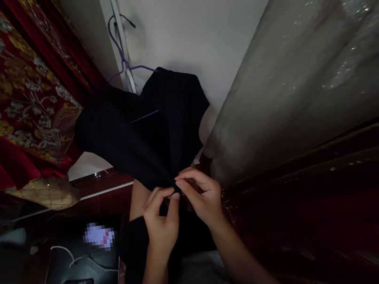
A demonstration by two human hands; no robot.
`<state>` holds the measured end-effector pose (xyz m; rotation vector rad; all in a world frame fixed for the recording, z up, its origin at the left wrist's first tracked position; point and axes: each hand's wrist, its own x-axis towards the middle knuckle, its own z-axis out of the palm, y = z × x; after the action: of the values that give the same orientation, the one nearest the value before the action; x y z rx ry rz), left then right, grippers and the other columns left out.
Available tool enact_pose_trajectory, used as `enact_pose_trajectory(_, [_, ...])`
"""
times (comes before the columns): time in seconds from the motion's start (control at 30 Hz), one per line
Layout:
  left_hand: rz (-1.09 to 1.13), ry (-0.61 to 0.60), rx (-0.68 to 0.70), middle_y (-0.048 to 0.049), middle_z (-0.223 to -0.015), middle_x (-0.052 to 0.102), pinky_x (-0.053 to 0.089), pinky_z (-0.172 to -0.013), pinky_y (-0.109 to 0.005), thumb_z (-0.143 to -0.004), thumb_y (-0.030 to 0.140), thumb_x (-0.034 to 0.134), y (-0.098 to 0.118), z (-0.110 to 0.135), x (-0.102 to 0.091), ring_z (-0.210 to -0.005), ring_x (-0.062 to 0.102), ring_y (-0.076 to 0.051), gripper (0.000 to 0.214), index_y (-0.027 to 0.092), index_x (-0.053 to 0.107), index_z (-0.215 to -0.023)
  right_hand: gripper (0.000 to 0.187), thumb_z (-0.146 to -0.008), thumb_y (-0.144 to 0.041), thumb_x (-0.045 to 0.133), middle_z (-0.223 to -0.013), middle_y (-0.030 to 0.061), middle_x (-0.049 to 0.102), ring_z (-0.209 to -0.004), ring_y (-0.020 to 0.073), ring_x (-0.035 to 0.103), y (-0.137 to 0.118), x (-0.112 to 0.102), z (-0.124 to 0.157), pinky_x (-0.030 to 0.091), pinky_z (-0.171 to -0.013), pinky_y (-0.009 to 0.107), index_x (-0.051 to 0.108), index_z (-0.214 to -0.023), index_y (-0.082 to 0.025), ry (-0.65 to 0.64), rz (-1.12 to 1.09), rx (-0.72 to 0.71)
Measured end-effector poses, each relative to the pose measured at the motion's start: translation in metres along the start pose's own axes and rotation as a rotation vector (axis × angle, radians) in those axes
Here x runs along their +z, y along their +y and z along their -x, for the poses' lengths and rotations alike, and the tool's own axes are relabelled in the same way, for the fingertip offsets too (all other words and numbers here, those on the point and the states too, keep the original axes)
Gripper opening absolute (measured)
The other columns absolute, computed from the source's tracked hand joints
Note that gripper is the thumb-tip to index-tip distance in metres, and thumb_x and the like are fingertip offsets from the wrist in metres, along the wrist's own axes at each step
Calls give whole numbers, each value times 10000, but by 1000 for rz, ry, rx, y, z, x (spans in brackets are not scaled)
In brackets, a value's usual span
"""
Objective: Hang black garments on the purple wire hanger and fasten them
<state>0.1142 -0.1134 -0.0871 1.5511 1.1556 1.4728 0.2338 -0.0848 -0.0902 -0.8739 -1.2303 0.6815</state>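
Pale wall (212, 10) backs a dark V-necked garment (179, 100) pinched by left fingers (159, 196) and right fingers (189, 191).

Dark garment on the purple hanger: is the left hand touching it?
Touching: the head view shows the left hand pinching the dark garment at its front.

Garment (178, 101) on hanger (124, 62) before the wall (206, 16), curtain (16, 77) to its left, sheeting (281, 66) to its right

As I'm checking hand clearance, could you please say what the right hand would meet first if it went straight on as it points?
The right hand would probably meet the dark garment first, since its fingers pinch it; depth is unclear.
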Motion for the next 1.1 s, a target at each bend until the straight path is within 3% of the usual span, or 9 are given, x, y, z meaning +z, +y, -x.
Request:
enact_pose_trajectory(0.13, [5, -57, -5, -22, -877, 666, 487, -722, -240, -991, 225, 664, 0, -1, -4, -790, 639, -144, 90, 199, 746, -1014, 111, -989, -141, 587, -843, -10, 617, -753, 93, 587, 6, -4, -8, 465, -667, 207, 650, -935, -214, 40, 86, -149])
enact_pose_trajectory(0.23, [-28, -68, 11, -20, -869, 677, 488, -730, -243, -986, 220, 670, 1, -3, -10, -792, 646, -150, 86, 206, 753, -1004, 113, -995, -132, 568, -834, -11, 608, -719, 87, 572, 5, -9, -20, 444, -634, 206, 629, -942, -211, -115, 88, -199])
enact_pose_trajectory(0.4, [-24, 26, 26, -33, -900, 700, 490, -739, -241, -970, 218, 691, -1, -6, -13, -829, 656, -158, 61, 189, 745, -972, 64, -1005, -172, 593, -865, -8, 639, -710, 87, 587, -3, -14, -30, 443, -613, 206, 637, -987, -215, -343, 40, -73])
enact_pose_trajectory(0.53, [-31, 8, 19, -25, -893, 693, 485, -732, -239, -969, 213, 690, -2, -6, -10, -808, 647, -150, 47, 188, 728, -982, 75, -1017, -176, 565, -891, 6, 627, -779, 108, 604, -2, -13, -22, 455, -643, 222, 616, -978, -214, -270, 86, -78])
enact_pose_trajectory(0.67, [-80, -60, 40, -2, -824, 655, 452, -693, -227, -980, 190, 665, 1, -7, -12, -753, 609, -131, 53, 191, 701, -940, 98, -1020, -153, 536, -875, 13, 610, -785, 121, 595, 7, -16, -27, 470, -678, 247, 596, -971, -214, -189, 200, -228])
enact_pose_trajectory(0.77, [-100, -104, 87, 5, -807, 624, 425, -674, -220, -981, 159, 646, 3, -7, -12, -737, 577, -121, 85, 189, 667, -904, 112, -1028, -175, 526, -860, 23, 617, -786, 139, 595, 14, -16, -69, 483, -701, 279, 587, -941, -212, -155, 309, -388])
enact_pose_trajectory(0.87, [-87, -192, 101, 3, -795, 594, 411, -660, -218, -989, 148, 619, 2, -6, -6, -732, 559, -121, 125, 186, 637, -871, 183, -1063, -276, 474, -892, 48, 631, -847, 173, 623, 19, -9, -148, 526, -780, 337, 575, -925, -210, -108, 425, -554])
enact_pose_trajectory(1.0, [-142, -301, 71, -7, -812, 603, 429, -676, -228, -993, 139, 601, -3, -7, -2, -755, 581, -131, 136, 186, 614, -867, 310, -1097, -461, 407, -1034, 69, 620, -1003, 204, 639, 15, 10, -247, 557, -954, 414, 560, -999, -209, -105, 522, -622])
enact_pose_trajectory(1.1, [-245, -408, 105, -15, -851, 638, 470, -715, -238, -989, 134, 609, 2, -21, -13, -789, 625, -141, 99, 191, 639, -914, 347, -1105, -489, 368, -1072, 70, 603, -1041, 206, 639, 5, 16, -270, 550, -998, 423, 558, -1047, -204, -136, 560, -674])
